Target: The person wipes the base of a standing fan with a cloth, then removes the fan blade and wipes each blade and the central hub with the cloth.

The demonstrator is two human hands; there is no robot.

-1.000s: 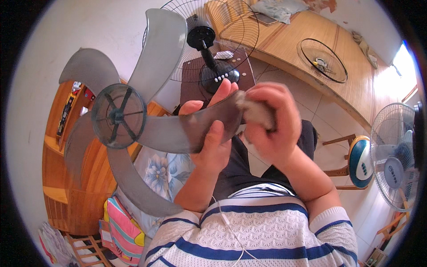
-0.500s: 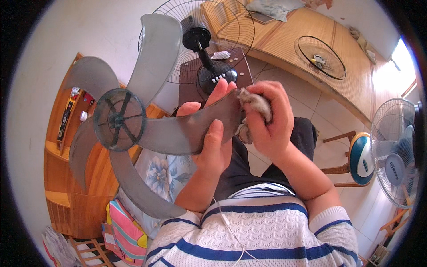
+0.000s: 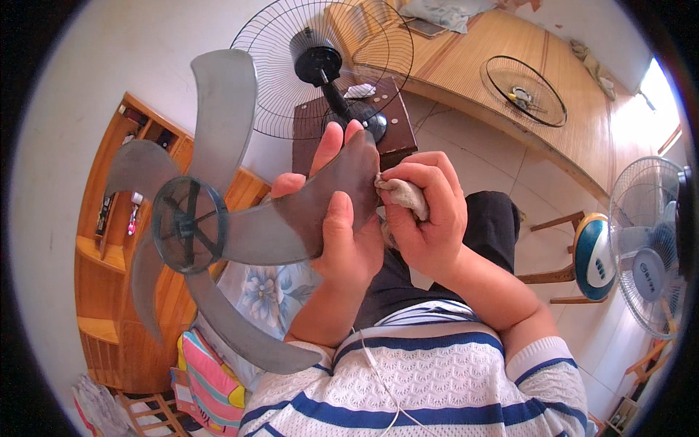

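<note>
A translucent grey fan blade assembly with several blades spreads out from a round hub in front of me, left of centre. My left hand grips one blade near its outer end, thumb on the near face and the other fingers behind it. In my right hand is a crumpled greyish cloth, pinched against that blade's outer edge. Part of the cloth hangs below the fingers. The held blade looks darker toward its tip than near the hub.
A bladeless black fan with its rear grille stands on a dark brown stand. A round front grille lies on the wooden table. At right are another fan and a teal-and-white object. A wooden shelf stands left.
The blade assembly has turned and tilted slightly, its upper blade swinging left and its hub sinking a little. My right hand and the cloth have moved left and down along the blade's edge.
</note>
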